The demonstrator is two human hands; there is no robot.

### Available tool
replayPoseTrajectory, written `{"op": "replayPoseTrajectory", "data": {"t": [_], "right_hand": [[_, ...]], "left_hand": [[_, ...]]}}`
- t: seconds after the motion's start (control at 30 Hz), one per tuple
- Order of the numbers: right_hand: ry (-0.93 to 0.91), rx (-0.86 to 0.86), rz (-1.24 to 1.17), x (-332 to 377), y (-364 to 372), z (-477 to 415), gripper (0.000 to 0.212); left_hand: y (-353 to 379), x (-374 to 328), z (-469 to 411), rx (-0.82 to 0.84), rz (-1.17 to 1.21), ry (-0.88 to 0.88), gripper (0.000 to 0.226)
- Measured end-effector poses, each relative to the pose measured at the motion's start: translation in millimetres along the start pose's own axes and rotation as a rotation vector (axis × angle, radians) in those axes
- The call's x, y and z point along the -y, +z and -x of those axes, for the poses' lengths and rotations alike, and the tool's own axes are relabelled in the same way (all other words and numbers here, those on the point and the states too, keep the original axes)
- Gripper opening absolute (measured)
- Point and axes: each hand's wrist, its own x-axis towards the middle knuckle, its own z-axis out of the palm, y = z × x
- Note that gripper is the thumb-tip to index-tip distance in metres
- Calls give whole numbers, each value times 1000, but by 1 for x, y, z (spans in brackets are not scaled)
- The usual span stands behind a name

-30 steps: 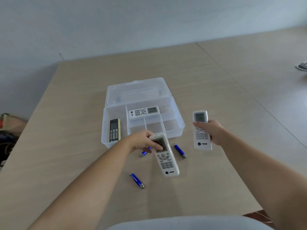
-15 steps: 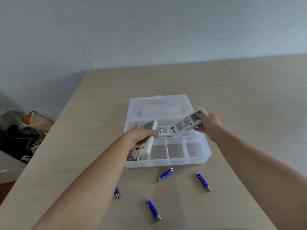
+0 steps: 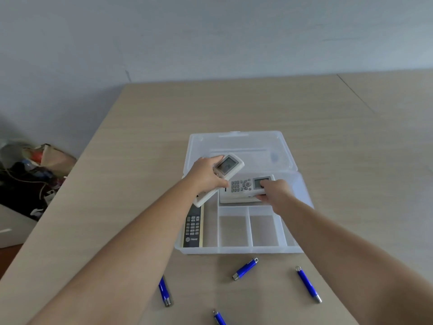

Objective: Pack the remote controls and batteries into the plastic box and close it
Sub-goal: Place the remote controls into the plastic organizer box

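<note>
A clear plastic box (image 3: 236,249) lies open on the table, its lid (image 3: 236,146) folded back. My left hand (image 3: 206,177) grips a white remote (image 3: 228,166), tilted above the box's left side. My right hand (image 3: 274,191) holds a second white remote (image 3: 243,186) lying flat on another white remote in the rear compartment. A black-and-gold remote (image 3: 192,227) rests in the left compartment. Several blue batteries lie in front of the box, among them battery (image 3: 245,269), battery (image 3: 308,284) and battery (image 3: 164,291).
The two small front compartments (image 3: 248,227) hold nothing. The wooden table's left edge (image 3: 70,177) runs diagonally, with a heap of bags and clutter (image 3: 30,172) on the floor beyond it. A grey wall stands behind the table.
Both hands carried their white remotes from the table up over the box. The right one now lies flat in the rear compartment; the left one hangs over the box's left side.
</note>
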Motion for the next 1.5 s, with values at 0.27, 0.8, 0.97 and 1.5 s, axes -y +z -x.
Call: {"op": "replayPoseTrajectory", "data": {"t": [0.27,0.8,0.97,1.5], "right_hand": [[-210,-17,813,-2,-12,-2,45],[-478,-219,684,-22,-81,-10,44],[-509,-215,645,-33,-82,-17,47],[-511,-220,634,-39,-81,-24,54]], "left_hand": [[16,-8,-7,-10,-82,108,90],[61,-42,-16,124,-389,389,80],[81,-27,-25,117,-492,371,76],[86,-20,-30,-53,-508,323,63]]}}
